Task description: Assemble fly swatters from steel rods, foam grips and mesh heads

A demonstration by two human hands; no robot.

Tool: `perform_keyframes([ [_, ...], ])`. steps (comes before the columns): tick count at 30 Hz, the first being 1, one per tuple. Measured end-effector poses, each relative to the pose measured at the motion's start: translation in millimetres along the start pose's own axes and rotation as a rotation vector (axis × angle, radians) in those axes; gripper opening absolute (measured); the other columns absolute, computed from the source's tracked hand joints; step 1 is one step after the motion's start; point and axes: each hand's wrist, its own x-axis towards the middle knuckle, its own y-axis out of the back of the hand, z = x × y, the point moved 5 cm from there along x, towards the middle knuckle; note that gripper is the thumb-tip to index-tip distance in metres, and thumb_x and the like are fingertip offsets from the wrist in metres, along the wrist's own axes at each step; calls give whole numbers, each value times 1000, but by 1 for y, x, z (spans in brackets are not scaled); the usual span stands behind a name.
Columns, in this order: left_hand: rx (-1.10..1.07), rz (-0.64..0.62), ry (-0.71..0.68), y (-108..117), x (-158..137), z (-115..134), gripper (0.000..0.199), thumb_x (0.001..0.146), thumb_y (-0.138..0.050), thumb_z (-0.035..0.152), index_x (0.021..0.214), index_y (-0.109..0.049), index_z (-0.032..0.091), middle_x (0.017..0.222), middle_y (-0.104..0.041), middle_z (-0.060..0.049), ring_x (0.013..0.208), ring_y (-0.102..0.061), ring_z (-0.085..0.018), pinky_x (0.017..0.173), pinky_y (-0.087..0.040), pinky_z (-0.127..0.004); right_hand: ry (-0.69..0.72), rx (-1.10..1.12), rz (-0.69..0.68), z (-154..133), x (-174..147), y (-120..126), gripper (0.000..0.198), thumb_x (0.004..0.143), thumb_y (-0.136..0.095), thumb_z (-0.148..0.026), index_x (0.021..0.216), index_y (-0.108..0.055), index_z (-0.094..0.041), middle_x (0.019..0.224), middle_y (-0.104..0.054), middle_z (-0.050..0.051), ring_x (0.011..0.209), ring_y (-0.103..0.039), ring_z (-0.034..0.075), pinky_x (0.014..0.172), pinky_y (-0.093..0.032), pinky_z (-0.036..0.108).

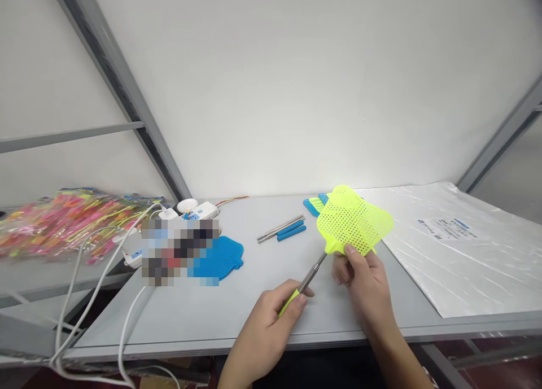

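Note:
A yellow-green fly swatter (353, 221) with a perforated head and a metal telescopic shaft is held tilted above the table. My left hand (271, 321) is closed around its yellow-green grip, close to the metal shaft. Pinching the lower edge of the head, my right hand (362, 276) has its thumb on the near face. Behind the hands lie several metal rods (279, 229) and two blue grips (291, 231). More swatter heads (312, 205), blue and yellow-green, are partly hidden behind the held one. A blue swatter head (231, 256) rests to the left.
White power strips (203, 211) with cables (91, 298) stand at the left, beside a pixelated patch. Bagged colourful items (71, 222) lie farther left. A white plastic package (457, 248) covers the right of the grey table (178, 321). Metal posts (127, 90) frame the wall.

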Motion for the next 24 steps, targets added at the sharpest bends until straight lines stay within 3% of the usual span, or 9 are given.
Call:
perform_keyframes([
  [6, -10, 5, 17, 1, -1, -1, 34, 95, -47, 46, 109, -68, 24, 84, -64, -1, 72, -51, -17, 64, -36, -23, 5, 22, -24, -2, 2, 2, 28, 90, -59, -37, 70, -49, -20, 51, -39, -8, 46, -36, 9, 46, -32, 25],
  [13, 39, 41, -23, 3, -3, 6, 31, 95, -47, 44, 106, -70, 27, 94, -69, -1, 93, -58, -22, 83, -40, -26, -65, -73, -125, -2, 7, 10, 28, 90, -59, -39, 73, -60, -17, 46, -41, -6, 45, -37, 10, 47, -31, 26],
  [16, 53, 66, -38, 3, -3, 8, 30, 94, -49, 43, 107, -71, 27, 102, -70, -1, 98, -58, -23, 84, -40, -26, -71, -98, -148, -4, 6, 12, 28, 91, -57, -39, 74, -60, -17, 47, -43, -5, 46, -39, 10, 48, -31, 27],
  [19, 61, 53, -34, 2, -4, 10, 30, 94, -48, 43, 105, -71, 27, 99, -71, 0, 92, -59, -21, 78, -40, -25, -60, -136, -171, -7, 5, 14, 27, 92, -55, -39, 76, -60, -18, 48, -44, -5, 47, -39, 11, 49, -31, 28],
  [24, 116, 94, -64, 12, -2, 25, 33, 95, -47, 44, 97, -73, 24, 78, -67, 0, 71, -56, -18, 65, -37, -24, -45, -283, -301, -25, 14, 10, 34, 89, -60, -40, 62, -56, -19, 49, -44, -2, 48, -42, 12, 48, -33, 30],
])
